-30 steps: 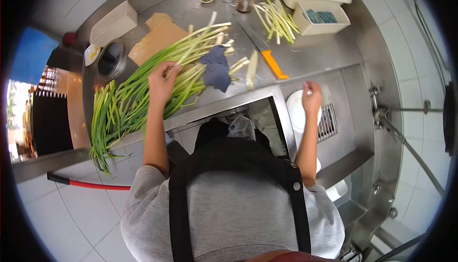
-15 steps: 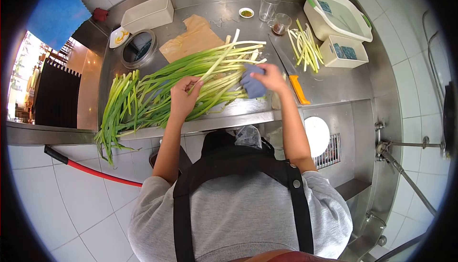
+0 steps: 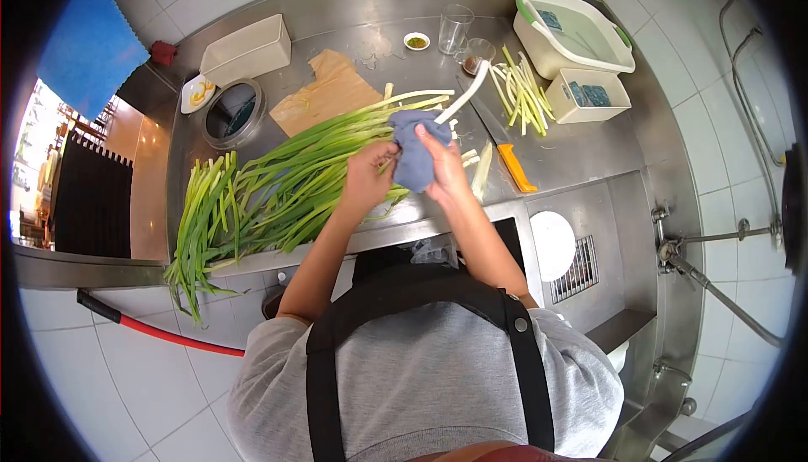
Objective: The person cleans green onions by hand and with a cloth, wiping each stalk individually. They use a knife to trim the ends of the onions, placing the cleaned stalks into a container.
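At the far left we see a blue cloth [image 3: 88, 37], then a white dish [image 3: 199, 93] and a round container [image 3: 234, 114] on the steel table [image 3: 581, 146]. The green onions [image 3: 295, 180] lie in a broad heap across its left and middle, leaves to the left, in front of a piece of brown paper [image 3: 324, 96]. Beside their pale ends, the left hand [image 3: 369, 177] has its fingers curled in at the grey-blue cloth's left edge; we cannot tell whether they grip anything. The right hand [image 3: 446, 167] has its thumb and fingers closed on that grey-blue cloth [image 3: 412, 159], and one white stalk [image 3: 465, 93] sticks out of its top. Further right we find an orange-handled knife [image 3: 515, 167], cut stalks [image 3: 523, 100] and a small bin [image 3: 610, 100].
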### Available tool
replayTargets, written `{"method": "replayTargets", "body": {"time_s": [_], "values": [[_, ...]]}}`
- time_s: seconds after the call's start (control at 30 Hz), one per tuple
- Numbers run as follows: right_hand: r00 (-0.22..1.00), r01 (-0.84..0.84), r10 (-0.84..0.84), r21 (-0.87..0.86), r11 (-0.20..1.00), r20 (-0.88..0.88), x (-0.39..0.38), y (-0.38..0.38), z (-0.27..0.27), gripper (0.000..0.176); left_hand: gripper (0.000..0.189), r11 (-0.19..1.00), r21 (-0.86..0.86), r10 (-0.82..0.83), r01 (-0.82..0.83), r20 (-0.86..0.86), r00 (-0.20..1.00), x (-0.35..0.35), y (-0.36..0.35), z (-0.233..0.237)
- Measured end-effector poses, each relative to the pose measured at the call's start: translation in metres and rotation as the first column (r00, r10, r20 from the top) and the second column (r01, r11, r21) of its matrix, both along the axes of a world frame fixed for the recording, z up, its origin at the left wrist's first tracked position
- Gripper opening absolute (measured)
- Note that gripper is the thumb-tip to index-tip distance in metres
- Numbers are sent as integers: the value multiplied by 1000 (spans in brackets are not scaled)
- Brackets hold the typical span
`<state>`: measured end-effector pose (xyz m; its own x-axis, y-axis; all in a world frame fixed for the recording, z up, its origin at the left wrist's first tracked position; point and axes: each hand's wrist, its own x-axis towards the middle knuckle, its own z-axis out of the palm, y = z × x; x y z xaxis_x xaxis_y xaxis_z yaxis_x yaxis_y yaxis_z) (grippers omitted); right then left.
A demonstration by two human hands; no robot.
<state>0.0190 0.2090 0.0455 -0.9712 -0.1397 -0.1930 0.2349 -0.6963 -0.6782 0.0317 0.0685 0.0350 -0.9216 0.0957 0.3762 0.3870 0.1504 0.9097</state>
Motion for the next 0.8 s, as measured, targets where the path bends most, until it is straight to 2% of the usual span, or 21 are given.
{"method": "replayTargets", "body": {"time_s": [0.03, 0.1, 0.13, 0.23, 0.27, 0.3, 0.33, 0.37, 0.4, 0.43, 0.47, 0.5, 0.53, 0.57, 0.6, 0.63, 0.67, 0.7, 0.73, 0.77, 0.8], "values": [[995, 99, -98, 69, 993, -19, 3, 2, 12, 30, 12, 1000, 0, -4, 4, -1, 1000, 2, -2, 1], [991, 132, -130, 92, 987, -28, -1, 23, 21, 33, 9, 992, -20, -117, 121, 138, 984, 7, -11, 7], [987, 160, -156, 117, 980, -37, -5, 39, 24, 35, 9, 992, -18, -121, 125, 138, 983, 11, -20, 8], [930, 343, -346, -46, 938, -128, -32, 108, 21, 44, 9, 986, -39, -153, 161, 167, 974, 11, -64, 8], [889, 416, -432, -128, 900, -150, -34, 118, 24, 46, 11, 995, -53, -69, 86, 260, 963, 9, -82, 10], [888, 420, -435, -125, 899, -147, -34, 120, 21, 46, 12, 997, -73, 15, 12, 353, 936, 9, -90, 10], [886, 403, -429, -168, 900, -177, -32, 118, 28, 46, 12, 997, -70, 11, 15, 356, 934, 7, -89, 16], [883, 382, -423, -211, 900, -205, -31, 113, 34, 46, 11, 996, -24, 92, -89, 300, 950, 2, -88, 27], [927, 272, -311, -195, 942, -210, -22, 99, 35, 46, 11, 981, 27, 178, -191, 246, 953, -3, -87, 35], [957, 158, -196, -181, 971, -213, -12, 77, 33, 46, 11, 979, 85, 161, -188, 254, 954, -5, -76, 40], [988, 68, -81, -103, 992, -131, -11, 56, 31, 48, 11, 979, 83, 160, -186, 254, 954, -4, -60, 44], [987, -33, 29, -26, 999, -159, -2, 34, 33, 46, 11, 995, 48, 72, -83, 193, 978, -3, -42, 47], [998, 12, -16, -70, 998, -58, 4, 13, 28, 41, 12, 1000, 8, -19, 18, 134, 991, -3, -32, 49], [999, -3, 0, -70, 998, -43, 7, 0, 28, 35, 12, 1000, 5, -20, 20, 135, 991, -4, -29, 49], [1000, -18, 16, -72, 997, -27, 8, -7, 28, 30, 14, 964, -255, -109, 78, -113, 988, -6, -28, 49], [1000, -16, 14, -77, 997, -28, 6, -5, 25, 30, 15, 862, -503, -253, 62, -321, 912, -9, -28, 50], [997, 39, -37, 37, 999, -67, 2, 0, 18, 25, 15, 859, -508, -258, 65, -319, 912, -11, -30, 52], [990, 98, -81, 149, 984, -112, 1, 4, 14, 20, 16, 924, -383, -127, 24, -246, 961, -13, -34, 55], [990, 100, -84, 144, 984, -110, 2, 4, 20, 20, 17, 966, -257, -4, -35, -150, 989, -15, -36, 60], [984, 87, -37, 286, 954, -176, 6, 4, 31, 19, 17, 965, -262, -6, -32, -145, 989, -16, -30, 66], [972, 81, 21, 422, 903, -233, 9, 3, 36, 18, 16, 964, -253, 25, -87, -238, 971, -18, -18, 74]]}}
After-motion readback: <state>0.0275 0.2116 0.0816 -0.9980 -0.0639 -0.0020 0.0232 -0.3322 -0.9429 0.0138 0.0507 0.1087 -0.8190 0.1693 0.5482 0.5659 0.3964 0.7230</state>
